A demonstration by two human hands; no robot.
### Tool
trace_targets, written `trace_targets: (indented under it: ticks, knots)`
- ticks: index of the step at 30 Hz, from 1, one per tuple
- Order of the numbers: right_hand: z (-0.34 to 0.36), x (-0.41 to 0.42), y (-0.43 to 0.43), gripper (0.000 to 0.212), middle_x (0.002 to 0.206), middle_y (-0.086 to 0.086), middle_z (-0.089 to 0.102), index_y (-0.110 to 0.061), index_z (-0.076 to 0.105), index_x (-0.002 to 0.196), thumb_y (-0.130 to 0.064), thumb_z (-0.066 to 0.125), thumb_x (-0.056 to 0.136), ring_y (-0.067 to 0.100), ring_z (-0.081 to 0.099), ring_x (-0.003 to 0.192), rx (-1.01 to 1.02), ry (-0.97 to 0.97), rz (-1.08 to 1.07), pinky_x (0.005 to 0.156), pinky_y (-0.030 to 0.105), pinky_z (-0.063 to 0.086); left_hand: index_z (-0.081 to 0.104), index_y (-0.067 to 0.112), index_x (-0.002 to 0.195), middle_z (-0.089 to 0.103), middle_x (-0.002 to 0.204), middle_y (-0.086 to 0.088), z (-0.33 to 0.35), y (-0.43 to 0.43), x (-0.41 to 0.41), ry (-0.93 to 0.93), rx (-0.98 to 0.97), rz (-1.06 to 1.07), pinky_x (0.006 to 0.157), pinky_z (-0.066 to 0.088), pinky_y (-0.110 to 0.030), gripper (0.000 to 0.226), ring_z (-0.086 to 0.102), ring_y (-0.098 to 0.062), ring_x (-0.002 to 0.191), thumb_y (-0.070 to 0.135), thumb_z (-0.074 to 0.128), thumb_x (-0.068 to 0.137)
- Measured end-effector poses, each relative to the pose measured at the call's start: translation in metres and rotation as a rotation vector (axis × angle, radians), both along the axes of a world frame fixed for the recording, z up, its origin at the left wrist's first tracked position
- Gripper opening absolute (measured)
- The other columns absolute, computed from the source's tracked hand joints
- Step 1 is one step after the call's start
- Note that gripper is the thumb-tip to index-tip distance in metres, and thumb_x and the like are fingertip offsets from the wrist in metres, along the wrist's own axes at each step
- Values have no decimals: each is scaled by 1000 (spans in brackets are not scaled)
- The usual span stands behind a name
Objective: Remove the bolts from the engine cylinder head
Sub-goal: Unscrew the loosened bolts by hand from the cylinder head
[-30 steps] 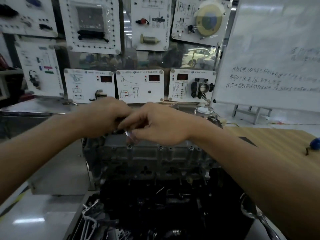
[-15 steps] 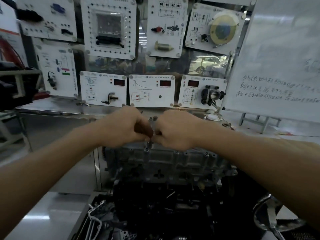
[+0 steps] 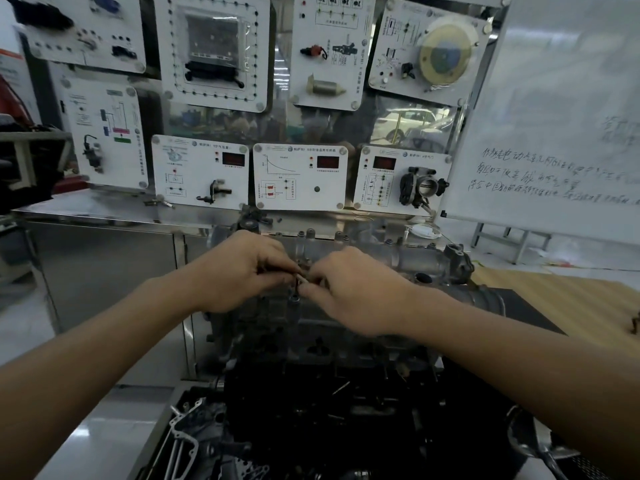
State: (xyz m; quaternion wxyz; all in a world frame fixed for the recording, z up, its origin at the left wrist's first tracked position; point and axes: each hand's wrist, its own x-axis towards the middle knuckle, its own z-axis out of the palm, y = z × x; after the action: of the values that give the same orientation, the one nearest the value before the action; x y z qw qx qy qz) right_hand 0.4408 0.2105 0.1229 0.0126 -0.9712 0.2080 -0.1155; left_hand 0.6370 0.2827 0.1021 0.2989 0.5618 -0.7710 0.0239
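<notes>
Pinching one slim bolt (image 3: 296,287) between them, left hand (image 3: 242,268) and right hand (image 3: 349,289) met fingertip to fingertip over the cylinder head (image 3: 408,259). It looked small, rigid, likely oily, and best gripped high on the shank. Further bolts (image 3: 310,233) stood beyond the hands, a cast housing (image 3: 459,263) lay to their right and training panels (image 3: 299,176) hung behind. Nothing seemed to block a straight lift.

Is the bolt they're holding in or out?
Partly out: the bolt stands upright, shank exposed, lower end in the cylinder head; left hand and right hand pinch its top.
</notes>
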Motion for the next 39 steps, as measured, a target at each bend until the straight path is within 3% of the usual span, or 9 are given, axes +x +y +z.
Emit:
trace_targets:
  ticks: [10, 14, 17, 19, 23, 26, 29, 35, 39]
  knots:
    - [-32, -15, 22, 50, 44, -1, 45, -13, 45, 51, -28, 51, 99, 13, 38, 37, 282, -214, -88, 38, 23, 33, 77, 20, 110, 73, 96, 14, -11, -1, -3, -77, -48, -23, 81, 48, -7, 21, 64, 5, 90, 18, 72, 90]
    - [-41, -9, 31, 51, 38, -3, 42, -9, 43, 51, -25, 52, 98, 12, 36, 34, 405, -324, -151, 34, 18, 30, 77, 20, 110, 64, 91, 30, -15, -2, -1, -75, -72, -9, 79, 46, -2, 22, 59, 22, 84, 17, 73, 89]
    - [-50, 0, 42, 48, 49, 8, 58, 1, 53, 58, -26, 51, 98, 20, 47, 39, 613, -427, -228, 41, 28, 37, 76, 20, 112, 64, 94, 32, -19, -3, -1, -53, -78, 12, 79, 43, 1, 25, 58, 26, 85, 13, 74, 88]
    - [-57, 11, 52, 42, 58, 13, 62, 5, 60, 71, -27, 50, 97, 22, 50, 44, 837, -544, -303, 45, 30, 39, 75, 22, 114, 69, 99, 27, -21, -3, -1, -39, -70, 27, 81, 45, -1, 29, 61, 23, 89, 12, 75, 87]
    - [-65, 37, 79, 35, 55, 5, 63, -12, 60, 76, -26, 44, 103, 14, 52, 37, 1218, -770, -368, 39, 18, 37, 76, 22, 111, 75, 97, 19, -23, -4, 0, 3, -50, 30, 80, 48, -3, 29, 66, 15, 88, 8, 75, 86]
    - [-65, 55, 93, 39, 58, 9, 66, -5, 62, 82, -26, 39, 105, 17, 56, 39, 1397, -906, -370, 40, 23, 42, 77, 23, 110, 74, 91, 24, -23, -4, 2, 35, -28, 8, 78, 51, -7, 28, 69, 10, 86, 8, 74, 87]
    - [-64, 67, 101, 46, 60, 11, 66, 5, 65, 86, -27, 37, 105, 18, 56, 39, 1446, -1001, -381, 39, 21, 42, 78, 23, 108, 73, 89, 26, -20, -5, 5, 62, -10, -12, 77, 52, -8, 26, 70, 9, 85, 9, 76, 86]
    - [-65, 72, 105, 47, 59, 10, 67, -2, 62, 78, -30, 36, 106, 18, 55, 38, 1468, -1098, -359, 43, 21, 42, 79, 20, 106, 73, 90, 20, -14, -5, 7, -52, -63, -53, 77, 53, -11, 27, 68, 10, 86, 2, 74, 86]
    - [-68, 76, 107, 46, 59, 9, 69, -10, 58, 67, -30, 41, 104, 18, 58, 40, 1514, -1176, -359, 48, 25, 46, 79, 11, 105, 75, 82, 1, -9, -3, 3, -265, -188, -126, 68, 55, -28, 29, 65, -13, 74, -6, 73, 83]
